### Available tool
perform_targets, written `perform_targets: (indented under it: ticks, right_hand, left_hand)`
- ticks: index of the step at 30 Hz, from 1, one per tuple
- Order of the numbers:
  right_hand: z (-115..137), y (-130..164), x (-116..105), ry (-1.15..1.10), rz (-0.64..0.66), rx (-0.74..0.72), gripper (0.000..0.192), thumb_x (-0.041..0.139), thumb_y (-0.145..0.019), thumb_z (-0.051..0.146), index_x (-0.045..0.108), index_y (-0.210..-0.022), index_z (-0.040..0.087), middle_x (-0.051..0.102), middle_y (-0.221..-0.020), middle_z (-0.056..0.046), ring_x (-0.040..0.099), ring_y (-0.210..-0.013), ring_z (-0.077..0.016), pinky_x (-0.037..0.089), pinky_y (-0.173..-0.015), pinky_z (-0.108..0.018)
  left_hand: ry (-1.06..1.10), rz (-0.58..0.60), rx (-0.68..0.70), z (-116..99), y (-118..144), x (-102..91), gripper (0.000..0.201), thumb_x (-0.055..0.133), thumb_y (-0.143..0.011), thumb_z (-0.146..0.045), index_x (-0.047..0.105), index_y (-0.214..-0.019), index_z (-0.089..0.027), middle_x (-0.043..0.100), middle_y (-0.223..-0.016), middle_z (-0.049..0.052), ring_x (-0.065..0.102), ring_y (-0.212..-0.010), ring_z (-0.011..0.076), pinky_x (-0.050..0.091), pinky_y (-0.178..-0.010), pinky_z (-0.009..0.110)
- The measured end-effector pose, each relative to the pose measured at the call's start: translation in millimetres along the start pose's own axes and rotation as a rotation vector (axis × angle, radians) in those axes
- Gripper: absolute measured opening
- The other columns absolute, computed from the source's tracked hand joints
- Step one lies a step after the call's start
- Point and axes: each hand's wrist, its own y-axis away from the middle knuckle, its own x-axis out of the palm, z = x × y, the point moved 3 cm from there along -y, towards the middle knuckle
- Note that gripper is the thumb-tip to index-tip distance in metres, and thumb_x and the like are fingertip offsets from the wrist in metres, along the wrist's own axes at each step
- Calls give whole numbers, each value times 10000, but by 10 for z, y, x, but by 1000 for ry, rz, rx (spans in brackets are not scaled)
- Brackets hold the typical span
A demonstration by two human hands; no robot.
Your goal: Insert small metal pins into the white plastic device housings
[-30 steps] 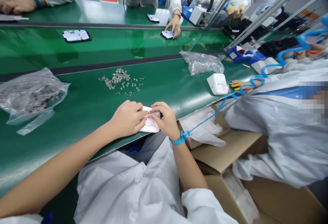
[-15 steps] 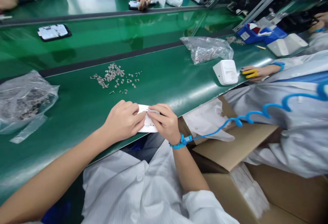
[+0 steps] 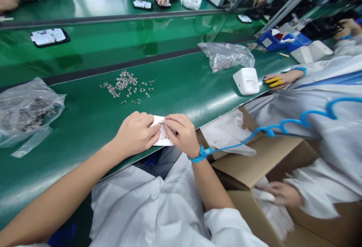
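Note:
A small white plastic part (image 3: 163, 137) lies at the near edge of the green bench (image 3: 181, 88). My left hand (image 3: 136, 132) holds its left side with curled fingers. My right hand (image 3: 182, 134) pinches at the top of the part, where tiny metal pieces show between the fingertips. A blue wrist strap (image 3: 199, 154) with a coiled cord (image 3: 283, 128) circles my right wrist. A scatter of small metal clips (image 3: 127, 86) lies on the bench just beyond my hands.
A clear bag of metal parts (image 3: 26, 111) sits at the left, another bag (image 3: 227, 55) at the right beside a white box (image 3: 246, 81). A co-worker's hand (image 3: 278, 194) reaches into a cardboard carton (image 3: 260, 160). Other people's hands work beyond the conveyor, where a black tray (image 3: 49, 37) lies.
The view has tilted down and shifted a little. My hands stay on the white part. The co-worker on the right has brought a hand into the carton. The black tray has drifted left.

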Motion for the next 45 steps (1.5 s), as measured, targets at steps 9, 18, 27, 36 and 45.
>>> perform_targets:
  ticks: [9,18,27,36,45]
  right_hand:
    - [-240,-630,111,-115,59,157,117,590,-871,151,673,-942,193,689,-976,-53,628,-894,-180,510,-842,-331]
    - [-275,-1252,640,409,429,177,145,504,-1006,223,638,-1040,180,632,-1122,-111,623,-949,-212,448,-745,-299]
    - [-240,-1259,815,432,359,212,323,488,-1025,416,570,-1161,135,627,-1136,-173,615,-974,-262,475,-793,-335]
    - [-252,-1113,675,173,260,162,179,428,-1036,238,587,-1024,156,645,-1017,-107,590,-910,-211,459,-815,-321]
    - [213,-220,68,-259,84,141,158,570,-966,192,717,-919,222,722,-950,-27,671,-886,-159,536,-802,-298]
  left_hand:
    - [11,203,40,23,134,-170,246,520,-964,-284,664,-789,-187,591,-718,42,528,-689,177,272,-642,358]
    - [170,442,-134,199,256,-461,235,469,-947,-230,606,-760,-189,637,-735,26,576,-664,177,330,-632,330]
    - [299,399,-526,387,205,-381,137,516,-846,-231,549,-714,-213,624,-673,-8,544,-588,153,281,-523,288]
    - [186,362,-504,330,158,-289,132,507,-809,-181,508,-682,-217,577,-585,-13,490,-488,145,201,-485,298]
    - [-5,225,-339,37,273,-369,151,458,-892,-154,555,-785,-200,616,-726,45,562,-677,210,316,-621,360]
